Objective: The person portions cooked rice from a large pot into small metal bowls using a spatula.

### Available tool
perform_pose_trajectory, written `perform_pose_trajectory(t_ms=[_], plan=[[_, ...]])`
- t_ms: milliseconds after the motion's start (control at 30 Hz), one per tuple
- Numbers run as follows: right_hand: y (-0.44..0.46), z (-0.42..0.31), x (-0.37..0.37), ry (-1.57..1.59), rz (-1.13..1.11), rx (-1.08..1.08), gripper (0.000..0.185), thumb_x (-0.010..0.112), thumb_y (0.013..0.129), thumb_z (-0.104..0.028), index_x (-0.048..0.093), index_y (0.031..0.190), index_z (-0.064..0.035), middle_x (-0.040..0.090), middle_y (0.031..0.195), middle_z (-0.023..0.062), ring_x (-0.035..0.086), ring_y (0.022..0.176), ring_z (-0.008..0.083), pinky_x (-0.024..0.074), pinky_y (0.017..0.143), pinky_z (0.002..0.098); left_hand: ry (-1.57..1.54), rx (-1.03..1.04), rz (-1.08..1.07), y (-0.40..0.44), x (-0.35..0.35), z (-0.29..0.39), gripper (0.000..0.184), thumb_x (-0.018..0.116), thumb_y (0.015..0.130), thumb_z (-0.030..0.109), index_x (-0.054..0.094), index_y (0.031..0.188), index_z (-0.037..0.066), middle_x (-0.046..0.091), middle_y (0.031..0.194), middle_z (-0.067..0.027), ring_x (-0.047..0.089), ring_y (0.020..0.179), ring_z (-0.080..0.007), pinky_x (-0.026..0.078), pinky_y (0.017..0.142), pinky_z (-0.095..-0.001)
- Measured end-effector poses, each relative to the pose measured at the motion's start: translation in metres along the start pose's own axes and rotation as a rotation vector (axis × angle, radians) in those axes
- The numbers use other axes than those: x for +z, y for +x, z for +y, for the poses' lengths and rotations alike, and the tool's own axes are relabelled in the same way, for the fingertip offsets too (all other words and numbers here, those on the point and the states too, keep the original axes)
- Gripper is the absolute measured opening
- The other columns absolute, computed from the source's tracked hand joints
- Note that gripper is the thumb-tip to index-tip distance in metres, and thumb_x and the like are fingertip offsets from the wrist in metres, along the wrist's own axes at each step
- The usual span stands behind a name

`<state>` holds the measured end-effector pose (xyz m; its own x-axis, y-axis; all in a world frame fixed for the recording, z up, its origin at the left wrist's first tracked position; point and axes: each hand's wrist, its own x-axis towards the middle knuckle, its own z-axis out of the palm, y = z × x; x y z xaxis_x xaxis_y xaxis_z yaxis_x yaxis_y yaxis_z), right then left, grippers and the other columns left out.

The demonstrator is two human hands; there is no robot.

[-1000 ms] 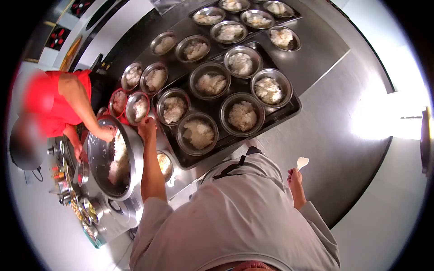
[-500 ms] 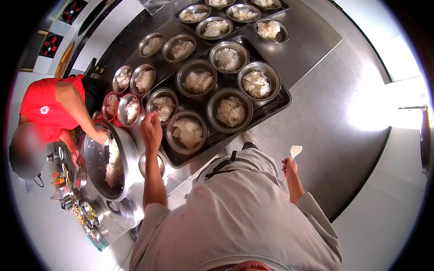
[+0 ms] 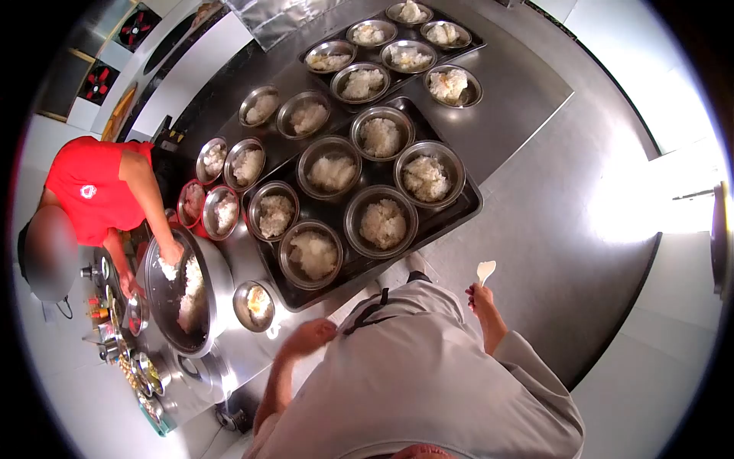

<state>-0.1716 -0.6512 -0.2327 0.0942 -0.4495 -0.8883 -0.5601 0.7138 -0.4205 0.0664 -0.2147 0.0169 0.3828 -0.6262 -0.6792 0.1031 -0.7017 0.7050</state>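
My right hand (image 3: 480, 300) grips a white rice paddle (image 3: 485, 271) by its handle, blade upward, out over the floor to the right. In front of my waist, my left hand (image 3: 312, 336) has its fingers curled in, with nothing showing in them. Nearest to it is a metal bowl (image 3: 248, 312) with rice and something yellowish, standing on the counter. A black tray (image 3: 294, 300) lies ahead of me, carrying several metal bowls of white rice (image 3: 384, 225).
A co-worker in a red shirt (image 3: 92, 180) reaches into a large rice pot (image 3: 222, 279) on the left. More rice bowls (image 3: 308, 116) stand on the steel counter (image 3: 520, 84), and a second tray (image 3: 466, 52) of bowls lies at the back. Small dishes (image 3: 149, 375) line the left side.
My left hand has moved from beside the tray bowls back toward my waist. The paddle has shifted slightly left and stays in my right hand. The co-worker's hand has moved within the pot.
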Motion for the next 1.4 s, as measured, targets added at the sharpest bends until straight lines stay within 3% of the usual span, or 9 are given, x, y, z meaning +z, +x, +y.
perform_pose_trajectory(t_ms=[133, 200, 300, 500, 600, 767, 1067, 1300, 1400], plan=[[0.006, -0.020, 0.012, -0.084, -0.032, -0.029, 0.016, 0.054, 0.093, -0.025, 0.056, 0.091, -0.0089, 0.061, 0.074, 0.0051, 0.042, 0.044, 0.0107, 0.0367, 0.034, 0.0280, 0.064, 0.063, 0.197, -0.007, 0.036, -0.010, 0.026, 0.054, 0.099, 0.026, 0.066, 0.110, 0.006, 0.069, 0.097, -0.0062, 0.066, 0.086, -0.0168, 0.054, 0.075, -0.0328], [0.015, -0.027, 0.021, -0.125, -0.069, -0.031, 0.016, 0.054, 0.092, -0.025, 0.056, 0.091, -0.0085, 0.061, 0.074, 0.0050, 0.042, 0.044, 0.0108, 0.0369, 0.034, 0.0281, -0.435, -0.184, 0.233, 0.013, 0.047, -0.064, 0.026, 0.055, 0.097, 0.026, 0.064, 0.112, 0.008, 0.069, 0.095, -0.0046, 0.065, 0.083, -0.0150, 0.053, 0.069, -0.0306], [0.019, -0.033, 0.030, -0.101, -0.093, -0.028, 0.017, 0.054, 0.093, -0.025, 0.056, 0.090, -0.0086, 0.061, 0.074, 0.0044, 0.042, 0.044, 0.0109, 0.0372, 0.033, 0.0284, -0.479, -0.361, 0.307, 0.026, 0.067, -0.100, 0.022, 0.055, 0.096, 0.024, 0.065, 0.105, 0.007, 0.068, 0.093, -0.0036, 0.063, 0.079, -0.0126, 0.050, 0.066, -0.0270], [0.023, -0.040, 0.029, -0.227, -0.088, 0.006, 0.018, 0.053, 0.093, -0.026, 0.057, 0.084, -0.0107, 0.060, 0.069, 0.0020, 0.043, 0.043, 0.0115, 0.0370, 0.032, 0.0298, -0.296, -0.057, 0.727, 0.062, 0.133, -0.243, 0.022, 0.059, 0.090, 0.025, 0.065, 0.095, 0.004, 0.061, 0.075, -0.0098, 0.059, 0.073, -0.0214, 0.049, 0.067, -0.0382], [0.025, -0.044, 0.024, -0.288, -0.072, 0.027, 0.021, 0.051, 0.093, -0.027, 0.058, 0.080, -0.0116, 0.057, 0.063, 0.0004, 0.045, 0.042, 0.0121, 0.0357, 0.031, 0.0311, -0.396, -0.032, 0.748, 0.071, 0.144, -0.250, 0.031, 0.055, 0.089, 0.032, 0.062, 0.075, 0.005, 0.059, 0.071, -0.0142, 0.061, 0.072, -0.0254, 0.047, 0.064, -0.0395], [0.026, -0.054, 0.020, -0.374, -0.080, 0.069, 0.022, 0.050, 0.094, -0.028, 0.058, 0.081, -0.0120, 0.058, 0.064, -0.0005, 0.045, 0.043, 0.0114, 0.0359, 0.031, 0.0305, -0.246, 0.046, 0.731, 0.081, 0.153, -0.277, 0.025, 0.057, 0.086, 0.028, 0.066, 0.078, 0.005, 0.062, 0.075, -0.0142, 0.062, 0.073, -0.0229, 0.048, 0.064, -0.0381], [0.047, -0.061, 0.016, -0.318, -0.139, 0.043, 0.020, 0.052, 0.095, -0.028, 0.058, 0.086, -0.0113, 0.061, 0.071, 0.0004, 0.045, 0.046, 0.0107, 0.0389, 0.034, 0.0287, -0.907, -0.495, 0.782, 0.069, 0.173, -0.197, 0.035, 0.058, 0.091, 0.030, 0.066, 0.098, -0.003, 0.069, 0.089, -0.0096, 0.063, 0.089, -0.0180, 0.049, 0.069, -0.0349], [0.065, -0.067, 0.006, -0.342, -0.157, -0.017, 0.025, 0.050, 0.091, -0.030, 0.060, 0.080, -0.0101, 0.059, 0.064, 0.0012, 0.046, 0.042, 0.0131, 0.0347, 0.035, 0.0312, -0.140, -0.336, 0.655, 0.083, 0.206, -0.227, 0.020, 0.063, 0.082, 0.029, 0.058, 0.083, 0.010, 0.065, 0.090, -0.0160, 0.059, 0.091, -0.0410, 0.048, 0.077, -0.0510], [0.070, -0.076, 0.008, -0.378, -0.130, -0.005, 0.024, 0.050, 0.091, -0.029, 0.060, 0.080, -0.0105, 0.058, 0.063, 0.0010, 0.046, 0.040, 0.0135, 0.0328, 0.034, 0.0309, -0.137, -0.428, 0.644, 0.088, 0.217, -0.228, 0.026, 0.054, 0.088, 0.034, 0.066, 0.097, 0.013, 0.068, 0.097, -0.0155, 0.061, 0.094, -0.0396, 0.047, 0.078, -0.0512]])
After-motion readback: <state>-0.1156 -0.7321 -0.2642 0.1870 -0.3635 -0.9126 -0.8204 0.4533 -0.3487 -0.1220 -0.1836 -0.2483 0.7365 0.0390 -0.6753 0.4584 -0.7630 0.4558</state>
